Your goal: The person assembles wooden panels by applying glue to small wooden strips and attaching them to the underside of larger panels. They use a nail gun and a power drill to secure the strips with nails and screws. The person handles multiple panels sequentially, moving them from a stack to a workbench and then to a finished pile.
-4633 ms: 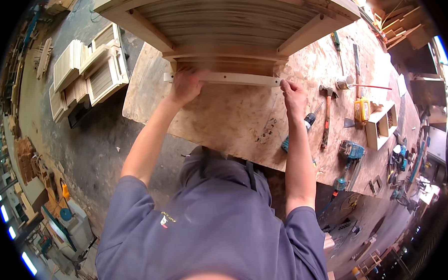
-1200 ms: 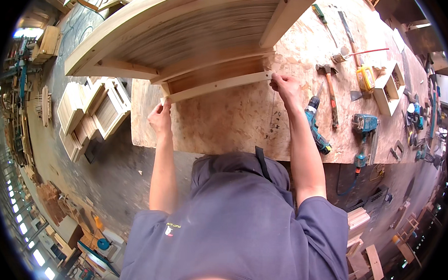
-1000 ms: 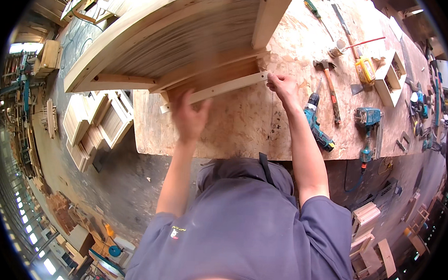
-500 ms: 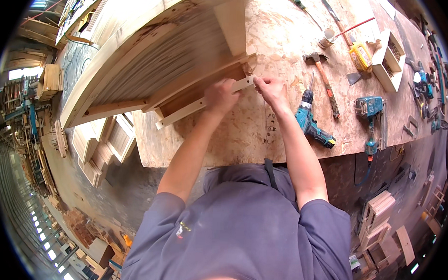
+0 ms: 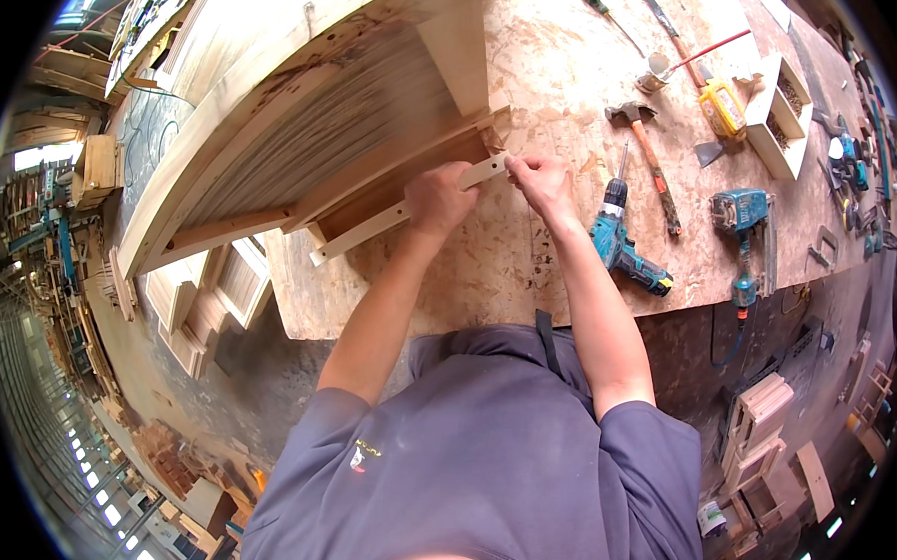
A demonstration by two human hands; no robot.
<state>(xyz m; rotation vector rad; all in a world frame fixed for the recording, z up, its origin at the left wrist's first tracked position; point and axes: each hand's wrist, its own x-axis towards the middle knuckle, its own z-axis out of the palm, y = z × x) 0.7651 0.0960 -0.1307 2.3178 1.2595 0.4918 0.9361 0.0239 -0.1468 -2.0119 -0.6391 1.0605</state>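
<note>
A pale wooden strip (image 5: 362,234) with several dark holes runs along the near edge of a large wooden furniture piece (image 5: 346,105) that stands tilted on the bench. My left hand (image 5: 439,198) is wrapped over the strip near its middle. At the strip's right end, the fingers of my right hand (image 5: 541,184) pinch the tip. Behind the strip, a narrow brown recess (image 5: 372,202) shows in the furniture piece. My left hand hides part of the strip.
Right of my hands on the workbench (image 5: 509,273) lie a teal cordless drill (image 5: 620,249), a hammer (image 5: 652,159) and a teal nail gun (image 5: 739,218). Farther back are a screwdriver (image 5: 591,0), a yellow container (image 5: 720,108) and a wooden box (image 5: 780,119) of small fasteners.
Both hands keep their hold on the strip with hardly any movement. The strip's left end has dipped slightly toward me.
</note>
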